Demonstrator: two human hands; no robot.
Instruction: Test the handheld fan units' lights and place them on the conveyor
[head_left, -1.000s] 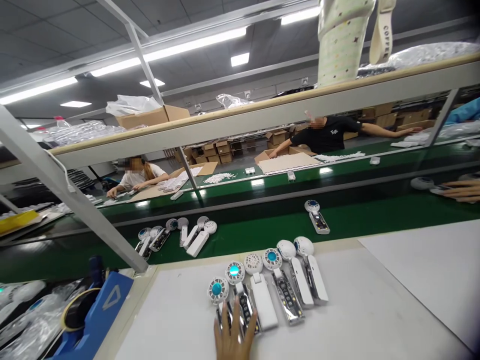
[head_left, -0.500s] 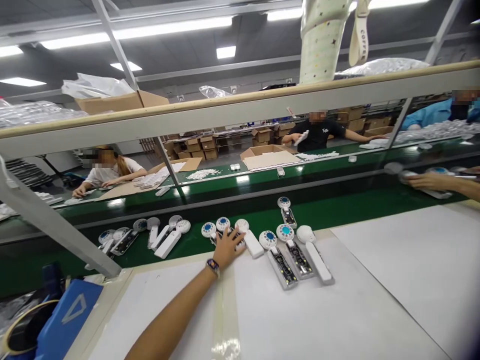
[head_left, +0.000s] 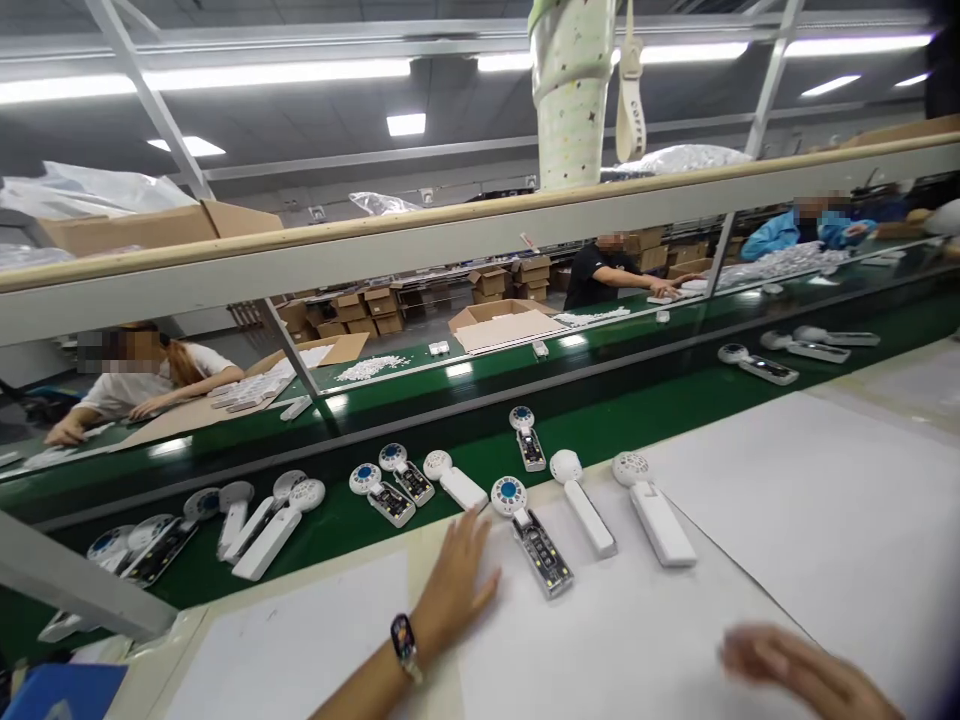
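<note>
My left hand, wearing a wrist band, hovers at the table's back edge with fingers spread and nothing held. Just right of it lies a white handheld fan with its circuit board exposed. Beside that are a second handheld fan and a third, both showing plain white handles. My right hand is at the lower right, blurred, fingers stretched leftward over the white sheet and holding nothing visible.
A green conveyor belt runs behind the table, carrying several more handheld fans. Left of them is a cluster of fans, beside a slanting metal post. A shelf rail crosses above. Co-workers sit across the belt.
The view has swung right. My left hand has come off the belt fans toward me. My right hand has appeared. One fewer table fan shows its board; another white-handled fan lies at right.
</note>
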